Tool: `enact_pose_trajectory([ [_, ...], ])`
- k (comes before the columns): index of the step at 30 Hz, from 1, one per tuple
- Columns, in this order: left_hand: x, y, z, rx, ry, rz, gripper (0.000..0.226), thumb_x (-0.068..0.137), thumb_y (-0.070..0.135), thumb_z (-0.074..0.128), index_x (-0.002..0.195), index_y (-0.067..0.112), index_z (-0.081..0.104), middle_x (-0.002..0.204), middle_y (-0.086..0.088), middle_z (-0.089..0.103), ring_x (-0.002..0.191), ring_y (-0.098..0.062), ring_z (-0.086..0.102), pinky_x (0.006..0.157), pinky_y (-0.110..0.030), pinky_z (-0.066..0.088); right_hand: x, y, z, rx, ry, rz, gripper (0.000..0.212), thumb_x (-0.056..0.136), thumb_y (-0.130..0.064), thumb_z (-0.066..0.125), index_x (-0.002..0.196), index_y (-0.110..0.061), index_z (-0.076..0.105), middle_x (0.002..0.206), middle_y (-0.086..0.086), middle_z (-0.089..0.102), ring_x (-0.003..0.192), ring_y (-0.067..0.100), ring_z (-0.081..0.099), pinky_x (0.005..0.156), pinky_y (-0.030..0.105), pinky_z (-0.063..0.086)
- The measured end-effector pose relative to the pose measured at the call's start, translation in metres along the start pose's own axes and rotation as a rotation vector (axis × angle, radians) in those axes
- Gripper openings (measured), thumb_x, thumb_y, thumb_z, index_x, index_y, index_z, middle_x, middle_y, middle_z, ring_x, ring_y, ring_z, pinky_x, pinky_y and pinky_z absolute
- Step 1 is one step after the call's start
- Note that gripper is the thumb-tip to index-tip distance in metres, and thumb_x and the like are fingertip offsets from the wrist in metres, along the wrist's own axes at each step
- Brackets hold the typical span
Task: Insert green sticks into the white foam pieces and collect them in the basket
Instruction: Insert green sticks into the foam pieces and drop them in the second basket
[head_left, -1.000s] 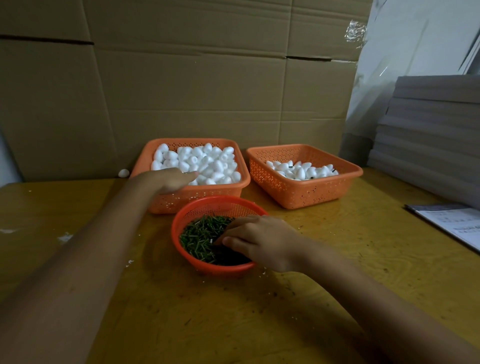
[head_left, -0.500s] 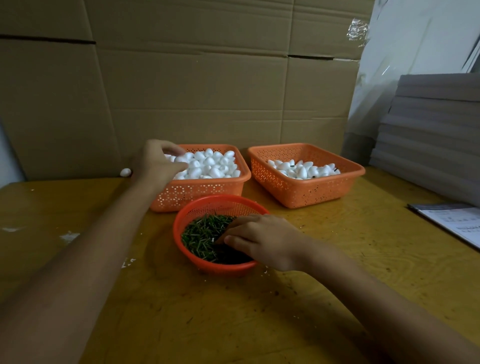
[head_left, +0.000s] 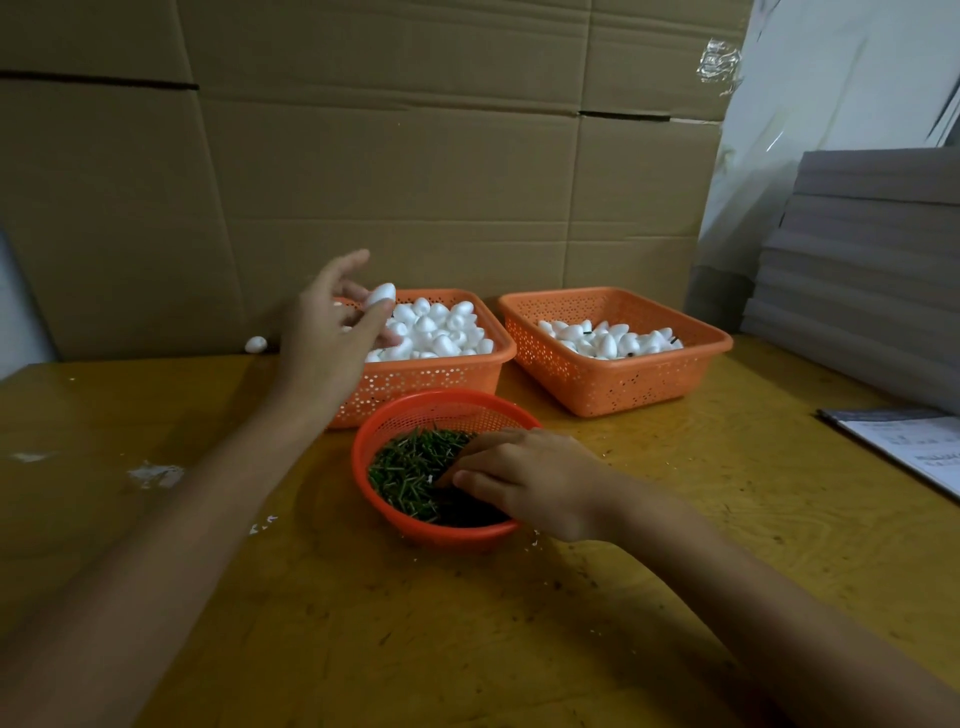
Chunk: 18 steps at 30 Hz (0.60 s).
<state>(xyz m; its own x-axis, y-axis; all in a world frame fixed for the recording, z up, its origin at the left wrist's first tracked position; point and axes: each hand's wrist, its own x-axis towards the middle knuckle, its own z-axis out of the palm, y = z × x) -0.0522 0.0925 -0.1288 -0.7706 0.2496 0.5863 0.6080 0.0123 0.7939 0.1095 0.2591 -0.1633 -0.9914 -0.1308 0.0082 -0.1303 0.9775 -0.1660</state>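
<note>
Near table (head_left: 701, 519) back edge, L hand (head_left: 324, 338) pinches foam piece (head_left: 379, 296) over left basket (head_left: 415, 387); R hand (head_left: 524, 478) fingers curled in green sticks (head_left: 405, 467), grasp can't tell.

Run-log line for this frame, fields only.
left hand: pinches foam piece above rectangular basket | right hand: in green sticks, round basket | insertion: not yet
</note>
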Motion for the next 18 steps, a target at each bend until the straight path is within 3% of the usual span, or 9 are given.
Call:
enact_pose_trajectory([
  [3, -0.023, 0.019, 0.011, -0.033, -0.102, -0.024, 0.034, 0.104, 0.004, 0.06, 0.137, 0.013, 0.063, 0.122, -0.021, 0.061, 0.087, -0.028, 0.077, 0.081, -0.029, 0.063, -0.001, 0.0, 0.0, -0.002, 0.01, -0.005, 0.041, 0.111, -0.046, 0.037, 0.141, -0.037, 0.062, 0.147, -0.011, 0.056, 0.136, 0.014, 0.052, 0.107, 0.043, 0.044],
  [5, -0.041, 0.027, 0.019, -0.086, -0.188, -0.054, 0.023, 0.104, 0.004, 0.06, 0.124, 0.011, 0.069, 0.113, -0.026, 0.065, 0.087, -0.028, 0.077, 0.077, -0.022, 0.061, -0.001, -0.001, 0.0, -0.002, 0.015, -0.012, 0.041, 0.111, -0.046, 0.037, 0.141, -0.037, 0.063, 0.147, -0.011, 0.057, 0.135, 0.014, 0.052, 0.107, 0.043, 0.045],
  [9, -0.072, 0.036, 0.032, -0.2, -0.286, -0.143, 0.014, 0.103, 0.006, 0.063, 0.112, 0.014, 0.07, 0.104, -0.015, 0.07, 0.084, -0.025, 0.077, 0.074, -0.026, 0.064, -0.002, -0.002, 0.0, -0.033, 0.02, -0.02, 0.041, 0.11, -0.047, 0.037, 0.14, -0.034, 0.062, 0.145, -0.006, 0.058, 0.13, 0.018, 0.055, 0.102, 0.042, 0.046],
  [13, -0.092, 0.025, 0.034, -0.063, -0.282, -0.016, 0.015, 0.1, 0.012, 0.068, 0.114, 0.018, 0.072, 0.106, 0.0, 0.072, 0.084, -0.016, 0.077, 0.077, -0.031, 0.063, -0.002, -0.004, -0.002, -0.06, 0.017, -0.024, 0.043, 0.109, -0.049, 0.041, 0.139, -0.027, 0.062, 0.143, 0.001, 0.061, 0.126, 0.023, 0.058, 0.1, 0.044, 0.046],
  [18, -0.101, 0.01, 0.026, -0.005, -0.186, 0.097, 0.029, 0.099, 0.021, 0.068, 0.128, 0.028, 0.064, 0.112, 0.013, 0.069, 0.091, -0.01, 0.076, 0.078, -0.029, 0.063, 0.0, -0.004, -0.011, 0.119, -0.034, -0.005, 0.034, 0.102, -0.051, 0.057, 0.118, -0.024, 0.072, 0.109, 0.0, 0.074, 0.098, 0.019, 0.067, 0.087, 0.044, 0.052],
])
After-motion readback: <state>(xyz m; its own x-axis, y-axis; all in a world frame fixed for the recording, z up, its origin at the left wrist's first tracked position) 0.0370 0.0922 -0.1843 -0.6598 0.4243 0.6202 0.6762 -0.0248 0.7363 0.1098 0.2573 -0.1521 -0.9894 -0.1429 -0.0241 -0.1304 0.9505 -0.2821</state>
